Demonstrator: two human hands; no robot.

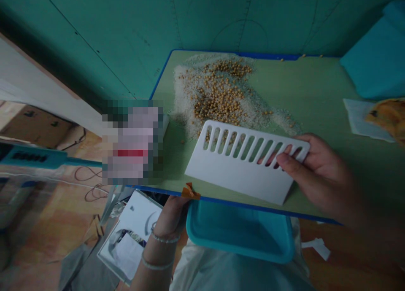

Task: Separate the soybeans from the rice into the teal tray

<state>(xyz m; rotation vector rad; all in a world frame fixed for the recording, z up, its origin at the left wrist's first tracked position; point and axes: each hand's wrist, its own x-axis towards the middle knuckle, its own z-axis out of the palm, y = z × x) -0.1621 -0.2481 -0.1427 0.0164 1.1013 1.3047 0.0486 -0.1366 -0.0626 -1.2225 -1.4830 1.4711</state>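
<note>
A white slotted plastic scraper [240, 177] is gripped at its right end by my right hand [319, 168], thumb on top and fingers behind the slots. It is held tilted over the near part of the table, just in front of a spread of tan soybean-like beans [218, 101] mixed with white grains [185, 88]. Below the table edge, my left hand [177, 211] is at the left rim of a teal plastic tray [240, 240] and seems to hold it; most of its fingers are hidden. The tray sits over my lap, partly under the table edge.
On the table's [303, 88] right are a teal container [376, 59] and an orange-brown item [389, 118] beside a white sheet. A pixelated object [133, 147] lies at the left edge. Orange tape [190, 192] sticks to the front edge. A green wall [221, 21] rises behind.
</note>
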